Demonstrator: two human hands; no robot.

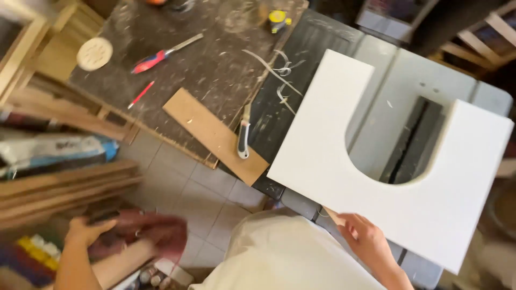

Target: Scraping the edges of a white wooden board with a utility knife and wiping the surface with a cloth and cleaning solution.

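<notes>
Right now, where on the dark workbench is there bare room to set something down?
Free: the dusty stretch of the dark workbench between the red-handled chisel and the yellow tape measure. Crowded: the near edge, with the brown board strip and utility knife.

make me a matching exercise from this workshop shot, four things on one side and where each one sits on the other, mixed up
Things:
1. white U-shaped cut-out board
2. red-handled chisel
3. white utility knife
4. yellow tape measure

Places:
A. far edge of the dusty dark workbench
B. lying on the long brown board strip
C. held at its near edge by the right hand
D. near the round pale disc

Pairs: 1-C, 2-D, 3-B, 4-A
</notes>
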